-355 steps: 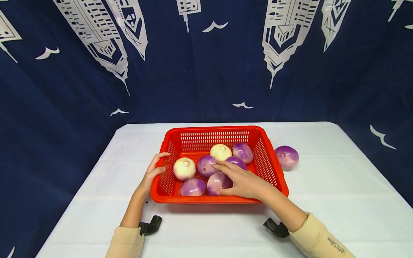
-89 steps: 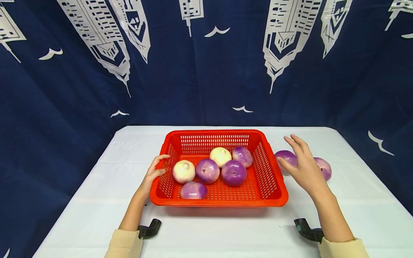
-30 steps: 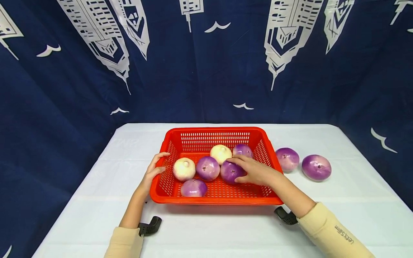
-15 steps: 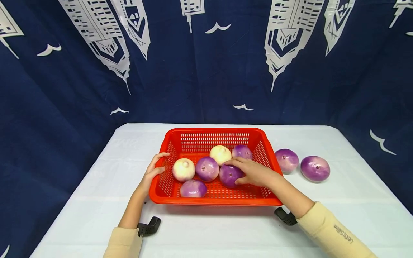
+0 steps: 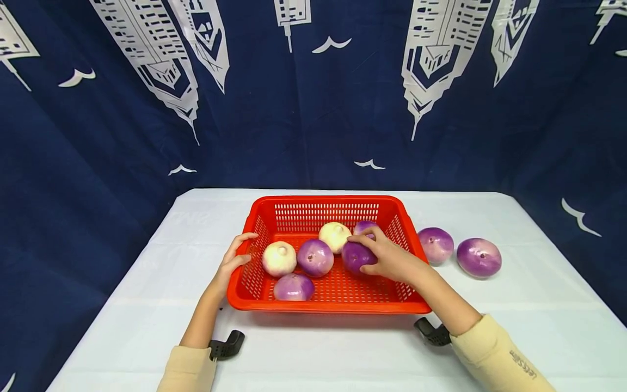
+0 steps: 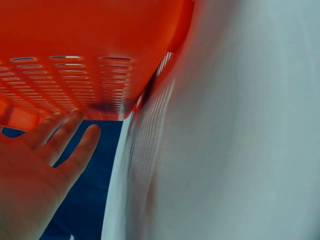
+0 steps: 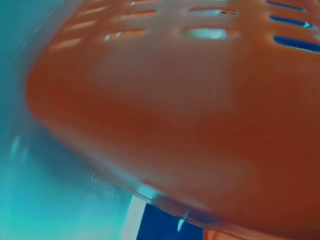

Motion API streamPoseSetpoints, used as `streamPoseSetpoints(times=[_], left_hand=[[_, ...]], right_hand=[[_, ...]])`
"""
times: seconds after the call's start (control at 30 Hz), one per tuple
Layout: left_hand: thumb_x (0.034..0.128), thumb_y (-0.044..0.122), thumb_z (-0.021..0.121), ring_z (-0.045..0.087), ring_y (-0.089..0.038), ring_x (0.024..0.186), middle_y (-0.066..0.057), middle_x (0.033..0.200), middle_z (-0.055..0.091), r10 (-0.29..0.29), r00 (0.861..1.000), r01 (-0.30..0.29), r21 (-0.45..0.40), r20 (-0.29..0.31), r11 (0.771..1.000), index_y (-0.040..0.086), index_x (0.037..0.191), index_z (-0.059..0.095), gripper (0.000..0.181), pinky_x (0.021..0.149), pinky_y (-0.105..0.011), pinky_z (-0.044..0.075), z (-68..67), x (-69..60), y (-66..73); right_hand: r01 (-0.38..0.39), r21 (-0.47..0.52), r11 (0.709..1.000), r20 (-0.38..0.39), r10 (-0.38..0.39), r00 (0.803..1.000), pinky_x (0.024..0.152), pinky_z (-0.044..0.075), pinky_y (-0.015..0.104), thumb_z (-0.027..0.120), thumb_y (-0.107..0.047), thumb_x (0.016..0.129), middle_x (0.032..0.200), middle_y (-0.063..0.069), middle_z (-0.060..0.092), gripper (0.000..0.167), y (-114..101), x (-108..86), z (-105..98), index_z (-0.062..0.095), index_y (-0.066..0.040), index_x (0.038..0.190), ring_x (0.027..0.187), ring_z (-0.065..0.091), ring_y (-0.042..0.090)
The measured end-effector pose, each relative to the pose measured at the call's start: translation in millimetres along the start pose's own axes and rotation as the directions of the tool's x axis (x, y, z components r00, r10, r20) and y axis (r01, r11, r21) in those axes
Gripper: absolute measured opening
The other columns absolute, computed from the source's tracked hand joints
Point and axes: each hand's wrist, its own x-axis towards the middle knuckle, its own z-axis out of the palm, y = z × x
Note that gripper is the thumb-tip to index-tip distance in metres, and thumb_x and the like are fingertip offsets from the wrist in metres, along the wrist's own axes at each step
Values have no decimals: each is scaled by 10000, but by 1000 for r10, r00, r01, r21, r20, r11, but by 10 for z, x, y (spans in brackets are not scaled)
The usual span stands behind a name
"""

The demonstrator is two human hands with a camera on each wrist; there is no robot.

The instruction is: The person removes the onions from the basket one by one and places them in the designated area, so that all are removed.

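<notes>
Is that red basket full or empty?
Neither, only part full: the basket holds purple bulbs and cream bulbs, with bare slotted floor showing at the front right.

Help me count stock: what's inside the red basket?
Two white vegetables and four purple ones. The right grip holds one purple vegetable and partly covers another behind it; whatever lies directly beneath the vegetables is hidden.

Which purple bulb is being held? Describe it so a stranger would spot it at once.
On the white-covered table sits a red basket. Inside, right of centre, is the dark purple bulb. Unlike the cream bulb and lighter purple bulb to its left, it is gripped by the right hand.
</notes>
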Motion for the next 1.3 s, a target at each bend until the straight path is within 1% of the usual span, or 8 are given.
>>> streamPoseSetpoints(times=[0.17,0.43,0.57,0.7,0.87,1.0,1.2,1.3], left_hand=[[794,48,319,432,-161,1064,-111,1274,343,-17,1000,18,10,-3,1000,31,1301,314,507,809,-274,449,3,-4,-1],[799,59,317,433,-182,1079,-139,1294,332,-33,999,33,-4,-1,999,40,1312,304,513,811,-282,458,7,3,14],[799,50,314,437,-172,1083,-149,1300,330,-22,1000,22,-10,0,1000,28,1313,305,515,824,-266,453,9,1,11],[796,40,309,435,-159,1086,-153,1302,325,-9,1000,9,-17,-2,1000,15,1310,304,514,836,-249,447,13,2,7],[796,36,308,436,-150,1081,-168,1298,325,-1,1000,1,-18,-2,1000,4,1307,305,512,841,-246,443,20,5,3],[796,44,310,432,-164,1089,-164,1303,326,-12,1000,12,-11,-6,1000,17,1312,309,516,840,-252,444,21,8,6],[798,56,311,431,-163,1087,-147,1308,330,-26,1000,26,6,-9,1000,35,1316,313,518,831,-255,446,16,4,13],[795,52,311,431,-156,1091,-155,1314,328,-21,1000,21,9,-9,1000,27,1315,315,521,839,-246,441,14,5,13]], right_hand=[[24,38,999,-70,-21,997,852,472,491,716,-130,735,1230,167,394,591,-4,0,-28,489,-112,1281,1082,507,384],[19,71,997,-127,-10,992,879,462,478,699,-147,756,1294,141,406,582,-28,-31,-118,478,-148,1295,1176,438,334],[14,77,997,-158,-2,988,895,443,504,697,-176,765,1341,125,393,553,-43,-64,-150,489,-193,1278,1235,389,322],[2,83,997,-182,13,983,904,432,515,693,-212,773,1381,106,380,543,-57,-110,-170,489,-224,1276,1239,408,318],[-9,96,995,-224,30,974,888,444,508,694,-212,775,1405,93,368,554,-53,-192,-183,486,-231,1289,1230,426,325],[-12,95,995,-263,36,964,872,454,502,699,-203,771,1418,106,351,575,-42,-258,-199,479,-222,1302,1237,411,341],[-53,93,994,-312,80,947,831,454,548,686,-228,785,1433,119,328,579,-19,-378,-248,463,-229,1319,1183,450,408],[-74,97,993,-325,102,940,823,445,566,676,-231,794,1435,128,317,589,0,-447,-301,444,-231,1336,1196,425,428]])
